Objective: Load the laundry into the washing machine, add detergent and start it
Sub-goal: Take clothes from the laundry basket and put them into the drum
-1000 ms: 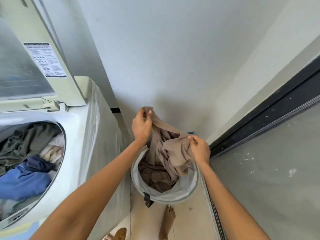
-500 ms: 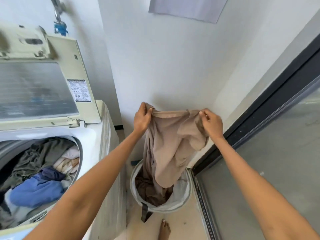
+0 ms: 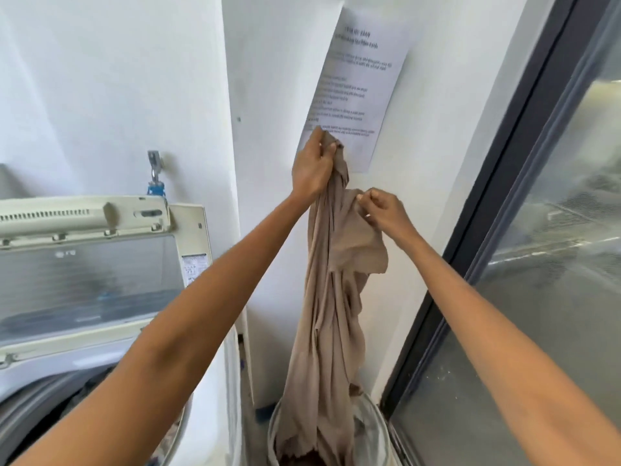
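Left hand (image 3: 312, 166) grips the beige garment (image 3: 331, 297) high, right hand (image 3: 383, 211) pinching its edge, lifting it clear of the basket (image 3: 376, 432).

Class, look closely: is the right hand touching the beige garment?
Touching. The head view shows the right hand pinching a fold of the beige garment between thumb and fingertips.

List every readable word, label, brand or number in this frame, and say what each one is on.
"LG": logo on the washing machine lid, seen mirrored through the glass.
Printed notice on the wall: lines of text, too blurred to read.
Sticker on the lid's right frame: small print and symbols, too small to read.
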Motion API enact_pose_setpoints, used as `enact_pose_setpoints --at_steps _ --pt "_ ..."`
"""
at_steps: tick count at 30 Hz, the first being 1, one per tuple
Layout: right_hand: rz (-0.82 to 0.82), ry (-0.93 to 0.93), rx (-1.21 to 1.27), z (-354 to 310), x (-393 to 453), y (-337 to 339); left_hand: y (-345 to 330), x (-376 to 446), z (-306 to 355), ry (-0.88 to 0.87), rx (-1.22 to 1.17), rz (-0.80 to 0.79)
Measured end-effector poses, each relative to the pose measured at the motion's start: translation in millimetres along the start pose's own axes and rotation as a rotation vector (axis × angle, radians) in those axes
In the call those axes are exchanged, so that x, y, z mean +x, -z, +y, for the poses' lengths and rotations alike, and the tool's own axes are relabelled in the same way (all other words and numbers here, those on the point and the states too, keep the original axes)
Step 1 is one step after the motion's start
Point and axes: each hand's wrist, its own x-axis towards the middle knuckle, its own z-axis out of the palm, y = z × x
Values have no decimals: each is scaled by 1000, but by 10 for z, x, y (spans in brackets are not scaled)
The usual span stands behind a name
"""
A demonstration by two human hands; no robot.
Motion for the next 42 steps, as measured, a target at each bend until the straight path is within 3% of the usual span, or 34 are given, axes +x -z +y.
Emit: enact_pose_setpoints --at_steps 6,11,14,17,20,23,27,31,33,35,39,42 --pt "-68 -169 95 -184 -297 -268 -7 -209 141 43 -38 -48" --pt "24 -147 -238 -336 -347 -317 4 -415 -5 55 -257 -104" --pt "147 -134 -234 -416 -317 -297 35 -626 -194 92 -391 -119" --pt "246 -80 -161 -567 -182 -145 -32 -989 -744 249 -299 -156" --pt "371 34 -90 -941 104 148 -166 -1365 -1345 446 17 -261" --pt "446 154 94 -1394 420 406 -496 -1561 -1763 516 154 -359" --pt "443 257 160 -1679 701 616 -889 -1455 -1490 574 20 -305" --pt "543 202 5 -1309 793 928 -752 -1209 -1257 611 220 -180" --pt "437 186 -79 -1050 761 1107 -575 -1045 -1182 597 281 -112" --pt "216 149 -297 -784 683 1187 -423 -821 -1024 539 346 -80" --pt "-227 81 -767 -229 494 1080 -175 -181 -524 390 445 -192" --pt "-368 62 -727 33 389 887 16 250 -210 325 568 -260"
